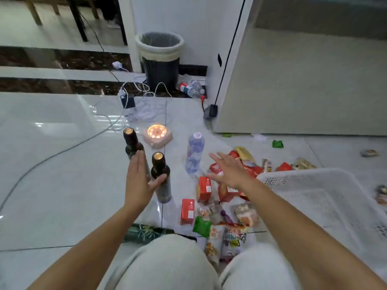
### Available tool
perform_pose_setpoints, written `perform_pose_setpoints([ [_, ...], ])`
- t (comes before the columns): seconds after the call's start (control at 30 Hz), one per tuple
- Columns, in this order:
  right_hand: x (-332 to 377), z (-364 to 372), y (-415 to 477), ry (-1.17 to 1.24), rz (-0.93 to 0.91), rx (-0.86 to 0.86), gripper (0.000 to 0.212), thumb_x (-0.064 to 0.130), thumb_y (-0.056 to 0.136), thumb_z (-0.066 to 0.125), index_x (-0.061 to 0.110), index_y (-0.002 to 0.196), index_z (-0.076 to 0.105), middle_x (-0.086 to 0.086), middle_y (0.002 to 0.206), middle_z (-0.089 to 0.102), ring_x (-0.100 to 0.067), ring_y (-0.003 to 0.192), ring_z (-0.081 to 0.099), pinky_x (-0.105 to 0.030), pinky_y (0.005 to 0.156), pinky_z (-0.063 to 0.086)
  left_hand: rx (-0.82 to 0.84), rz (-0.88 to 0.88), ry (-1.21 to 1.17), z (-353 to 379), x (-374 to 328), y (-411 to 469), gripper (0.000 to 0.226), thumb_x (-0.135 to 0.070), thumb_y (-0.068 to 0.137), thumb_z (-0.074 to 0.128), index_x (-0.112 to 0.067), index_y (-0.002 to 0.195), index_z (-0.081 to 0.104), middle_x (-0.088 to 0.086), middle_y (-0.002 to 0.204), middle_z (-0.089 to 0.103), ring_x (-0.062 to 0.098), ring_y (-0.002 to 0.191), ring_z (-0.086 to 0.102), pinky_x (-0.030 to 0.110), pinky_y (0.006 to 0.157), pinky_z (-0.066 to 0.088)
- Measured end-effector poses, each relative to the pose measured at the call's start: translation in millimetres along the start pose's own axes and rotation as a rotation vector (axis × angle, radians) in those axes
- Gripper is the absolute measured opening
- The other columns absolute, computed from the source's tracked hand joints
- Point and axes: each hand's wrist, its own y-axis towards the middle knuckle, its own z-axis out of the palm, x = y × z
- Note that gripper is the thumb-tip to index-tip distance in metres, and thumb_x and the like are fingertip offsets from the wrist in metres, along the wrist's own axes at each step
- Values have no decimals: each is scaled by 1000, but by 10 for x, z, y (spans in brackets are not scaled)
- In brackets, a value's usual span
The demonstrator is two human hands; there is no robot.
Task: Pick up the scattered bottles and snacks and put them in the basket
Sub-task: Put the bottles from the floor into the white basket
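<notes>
My left hand [139,181], fingers spread, sits between two upright dark bottles [161,176] at centre frame; a careless brush could topple either. My right hand [228,172] hovers splayed, empty.

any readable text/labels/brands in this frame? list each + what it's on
None can be read.
Red snack boxes: white label patches, print blurred.
Clear water bottle: cap mark and label too blurred.
Dark glass bottles: no legible label.
Snack packets: colourful print, too small to read.
Crushed bottle by the bin: red and white label, unreadable.
</notes>
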Motion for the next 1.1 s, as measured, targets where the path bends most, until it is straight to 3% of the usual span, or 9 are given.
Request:
perform_pose_setpoints([
  [0.07, 6, -110, 79, -13, -5, -52, 76, 60, 87, 46, 37, 149, 10, 4, 159, 9, -21, 146, 9, -47, 118, 11, 43, -52, -154, 67, 37, -56, 86, -51, 70, 74, -18, 139, 32, 7, 139, 42, 26, 129, 41, 47, 105, 41],
  [0.17, 83, -154, 198, 242, 63, -138, 80, 52, 86, 56, 32, 150, 13, 0, 158, 16, -23, 145, 16, -41, 117, 18, 152, -98, -275, 98, -62, -150, 78, -40, 68, 79, -26, 133, 39, -3, 131, 50, 17, 122, 47, 42, 102, 42],
  [0.3, 260, -80, 416, 362, 38, -123, 93, 40, 82, 67, 28, 151, 6, -2, 159, 12, -25, 145, 14, -40, 114, 20, 170, -252, -433, 193, -181, -51, 59, -13, 77, 75, -18, 126, 43, -4, 115, 54, 13, 105, 48, 32, 91, 39],
  [0.43, 339, -106, 622, 557, 18, -166, 98, 24, 79, 73, 29, 151, 6, -1, 158, 14, -25, 144, 16, -40, 113, 23, 179, -319, -458, 315, -233, 14, 50, -11, 79, 73, -15, 118, 42, -2, 108, 54, 20, 98, 51, 29, 75, 44],
  [0.57, 312, 20, 740, 721, 93, -133, 108, 16, 74, 78, 33, 150, 4, 1, 157, 17, -24, 143, 21, -40, 111, 28, 185, -334, -435, 358, -232, 51, 51, -12, 76, 75, -18, 116, 44, -2, 107, 57, 22, 102, 53, 39, 91, 46],
  [0.63, 307, 42, 826, 795, 132, -113, 109, 12, 74, 77, 33, 150, 2, -2, 157, 19, -27, 142, 24, -43, 112, 31, 178, -359, -453, 366, -216, 86, 54, -12, 76, 76, -18, 118, 44, -2, 111, 57, 23, 105, 54, 39, 90, 45],
  [0.73, 332, 71, 947, 879, 146, -73, 105, 10, 78, 74, 28, 150, 0, -5, 157, 18, -28, 142, 26, -41, 110, 30, 143, -378, -452, 383, -204, 169, 56, -15, 76, 77, -17, 120, 43, 1, 118, 58, 26, 112, 54, 42, 93, 46],
  [0.83, 368, 153, 1025, 943, 180, -59, 93, 10, 80, 72, 20, 150, 10, -5, 155, 23, -26, 140, 28, -38, 109, 30, 144, -397, -457, 393, -232, 237, 55, -15, 77, 76, -17, 121, 43, 4, 124, 58, 28, 119, 53, 45, 98, 43],
  [1.1, 406, 390, 1249, 1040, 302, -93, 80, 19, 81, 73, 20, 143, 23, -5, 147, 34, -28, 134, 37, -43, 108, 34, 121, -384, -432, 514, -211, 246, 64, -15, 75, 78, -21, 123, 37, 2, 126, 56, 30, 118, 54, 48, 99, 45],
])
